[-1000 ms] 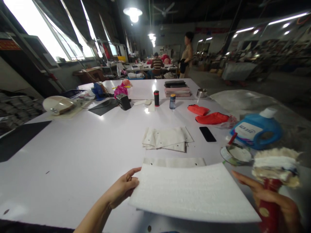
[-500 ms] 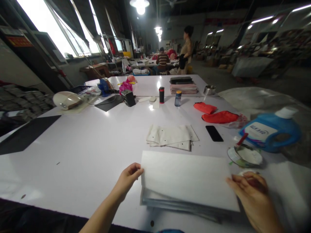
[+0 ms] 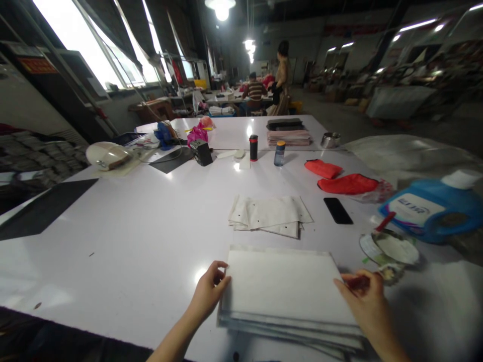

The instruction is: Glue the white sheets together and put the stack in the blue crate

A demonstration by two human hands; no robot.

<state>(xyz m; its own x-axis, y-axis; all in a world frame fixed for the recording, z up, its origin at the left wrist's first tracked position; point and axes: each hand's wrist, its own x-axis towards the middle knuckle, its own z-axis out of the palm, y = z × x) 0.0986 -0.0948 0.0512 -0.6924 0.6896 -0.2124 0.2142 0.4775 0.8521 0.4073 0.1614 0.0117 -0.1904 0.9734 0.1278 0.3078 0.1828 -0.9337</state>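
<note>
A white rectangular sheet [image 3: 283,284] lies over a stack of pale sheets with grey edges [image 3: 294,329] at the table's near side. My left hand [image 3: 212,287] pinches the sheet's left edge between thumb and fingers. At the opposite edge, my right hand [image 3: 364,294] has thumb and fingers closed on the sheet. Just beyond it is a loose pile of white pieces with small dark marks [image 3: 269,215]. Whether the sheet is paper or fabric I cannot tell.
To the right are a black phone [image 3: 338,210], a bowl of white paste [image 3: 396,247] with a red-handled brush [image 3: 385,221], and a blue detergent jug [image 3: 430,208]. Red cloth pieces [image 3: 347,184] and two bottles [image 3: 279,154] stand farther back. Two people are in the background.
The white sheet has come down toward me, lining up more closely with the stack. My right hand has moved left and slightly down with its edge; my left hand has shifted slightly right.
</note>
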